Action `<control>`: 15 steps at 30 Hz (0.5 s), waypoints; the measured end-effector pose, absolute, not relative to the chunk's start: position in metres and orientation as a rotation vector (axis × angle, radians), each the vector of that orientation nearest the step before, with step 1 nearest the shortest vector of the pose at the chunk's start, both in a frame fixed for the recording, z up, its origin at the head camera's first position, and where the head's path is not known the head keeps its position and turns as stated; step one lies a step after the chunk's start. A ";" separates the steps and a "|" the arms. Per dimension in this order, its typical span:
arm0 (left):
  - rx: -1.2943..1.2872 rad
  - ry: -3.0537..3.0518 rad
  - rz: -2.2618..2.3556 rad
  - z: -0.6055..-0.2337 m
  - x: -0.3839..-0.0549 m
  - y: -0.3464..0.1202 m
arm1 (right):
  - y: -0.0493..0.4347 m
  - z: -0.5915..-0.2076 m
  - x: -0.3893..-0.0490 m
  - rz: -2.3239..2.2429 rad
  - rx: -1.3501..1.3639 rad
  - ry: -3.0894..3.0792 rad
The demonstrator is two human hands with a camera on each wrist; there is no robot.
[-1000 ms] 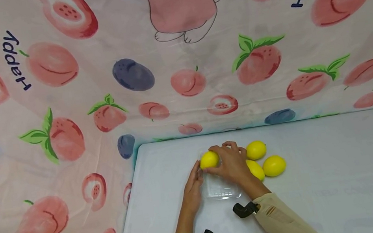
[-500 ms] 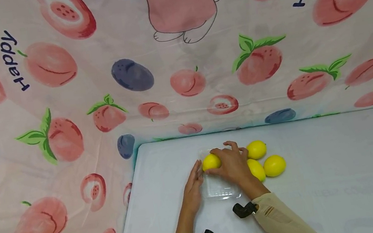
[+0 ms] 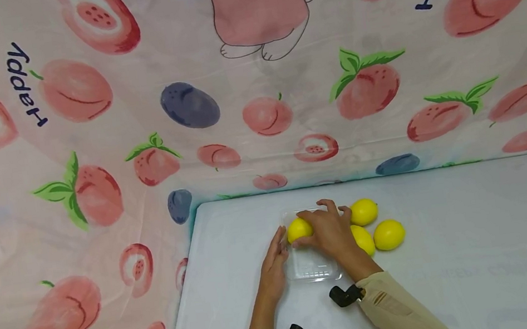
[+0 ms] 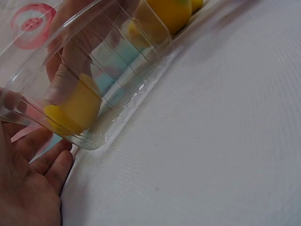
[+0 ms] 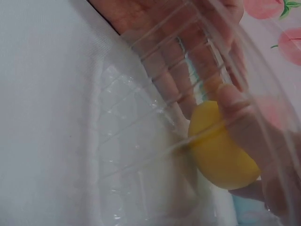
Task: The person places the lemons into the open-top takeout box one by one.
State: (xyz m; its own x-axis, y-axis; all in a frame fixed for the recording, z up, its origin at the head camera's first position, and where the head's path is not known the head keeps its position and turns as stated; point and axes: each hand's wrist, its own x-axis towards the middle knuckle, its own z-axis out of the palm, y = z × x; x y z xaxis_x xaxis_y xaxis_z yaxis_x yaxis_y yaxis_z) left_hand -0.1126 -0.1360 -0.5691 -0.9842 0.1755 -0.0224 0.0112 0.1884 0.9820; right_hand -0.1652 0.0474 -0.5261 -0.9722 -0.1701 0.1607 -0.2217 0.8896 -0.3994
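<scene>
A clear plastic box (image 3: 315,269) with ribbed walls stands on the white table. My right hand (image 3: 330,234) reaches into it and grips a yellow lemon (image 3: 298,230) between thumb and fingers, at the box's far left corner. In the left wrist view this lemon (image 4: 75,110) shows through the wall, low near the bottom. Fairly straight fingers of my left hand (image 3: 273,267) lie along the box's left side. Seen from the right wrist, the left hand (image 5: 174,52) is behind the clear wall, its palm toward the box.
Three more lemons lie right of the box: one at the back (image 3: 364,211), one farther right (image 3: 389,234), and one partly hidden by my right hand (image 3: 363,240). A fruit-printed cloth (image 3: 225,181) hangs behind the table and along its left side.
The lemon in my right hand has come slightly down and to the right, lower into the box's far left corner. The left hand stays along the box's side.
</scene>
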 end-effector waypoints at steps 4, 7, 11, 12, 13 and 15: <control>0.184 2.325 1.909 -0.569 -0.112 -0.136 | 0.048 -0.525 -0.165 0.620 0.309 -2.924; 0.184 2.319 1.919 -0.569 -0.112 -0.136 | 0.048 -0.525 -0.164 0.601 0.312 -2.927; 0.179 2.320 1.914 -0.569 -0.112 -0.137 | 0.049 -0.524 -0.164 0.572 0.313 -2.937; 0.176 2.323 1.909 -0.569 -0.112 -0.137 | 0.049 -0.524 -0.164 0.565 0.314 -2.935; 0.176 2.325 1.905 -0.569 -0.112 -0.137 | 0.049 -0.524 -0.164 0.562 0.316 -2.933; 0.179 2.332 1.898 -0.570 -0.112 -0.137 | 0.049 -0.523 -0.164 0.568 0.322 -2.924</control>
State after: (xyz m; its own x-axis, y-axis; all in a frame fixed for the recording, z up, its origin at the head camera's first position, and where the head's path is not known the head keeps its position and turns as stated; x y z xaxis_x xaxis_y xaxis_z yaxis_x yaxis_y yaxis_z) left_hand -0.1125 -0.1371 -0.5699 -0.9846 0.1729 -0.0253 0.0103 0.2022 0.9793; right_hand -0.1637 0.0493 -0.5235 -0.9665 -0.1810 0.1818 -0.2360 0.9055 -0.3527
